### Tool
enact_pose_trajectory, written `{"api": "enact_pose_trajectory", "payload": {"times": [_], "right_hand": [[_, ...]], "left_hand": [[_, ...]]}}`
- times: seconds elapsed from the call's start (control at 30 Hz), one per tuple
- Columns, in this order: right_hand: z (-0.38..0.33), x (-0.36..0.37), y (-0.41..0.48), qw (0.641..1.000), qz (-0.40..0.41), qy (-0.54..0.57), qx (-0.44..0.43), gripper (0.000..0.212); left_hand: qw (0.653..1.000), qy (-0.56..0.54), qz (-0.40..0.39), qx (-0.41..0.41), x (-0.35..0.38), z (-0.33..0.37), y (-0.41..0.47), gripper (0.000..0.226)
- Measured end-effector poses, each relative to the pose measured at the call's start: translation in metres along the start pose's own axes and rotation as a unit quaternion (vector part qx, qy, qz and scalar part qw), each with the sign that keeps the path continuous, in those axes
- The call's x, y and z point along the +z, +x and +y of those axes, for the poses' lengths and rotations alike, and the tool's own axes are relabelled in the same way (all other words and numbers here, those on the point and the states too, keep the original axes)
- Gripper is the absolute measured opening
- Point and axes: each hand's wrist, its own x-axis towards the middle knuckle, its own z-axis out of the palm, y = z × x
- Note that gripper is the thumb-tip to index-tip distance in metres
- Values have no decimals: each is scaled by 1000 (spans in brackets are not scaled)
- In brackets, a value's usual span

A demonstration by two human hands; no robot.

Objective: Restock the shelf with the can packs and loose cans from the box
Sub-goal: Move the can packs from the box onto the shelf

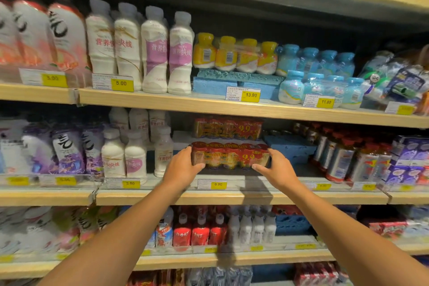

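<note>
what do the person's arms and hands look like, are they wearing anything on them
The left hand and right hand are bare, with no gloves. The left forearm and right forearm are uncovered down to the picture's bottom edge: no sleeve, watch or bracelet is in view. No rings show on the visible fingers; some fingertips are hidden.

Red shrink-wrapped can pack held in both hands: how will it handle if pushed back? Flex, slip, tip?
Probably fairly stiff: the can pack spans between the left hand and right hand gripping its ends without visible sag. Its glossy film may be slippery. Low and wide, it should slide rather than tip.
</note>
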Motion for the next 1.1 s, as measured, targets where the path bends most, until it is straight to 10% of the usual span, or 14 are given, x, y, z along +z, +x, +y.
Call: {"api": "enact_pose_trajectory", "payload": {"times": [0.47, 1.1], "right_hand": [[-80, 48, -146, 996, -19, -7, -90, 92], [-27, 243, -215, 949, -289, 34, -126, 94]], "left_hand": [[984, 27, -70, 159, -42, -89, -90, 84], [975, 62, -215, 8, 40, -267, -208, 94]]}}
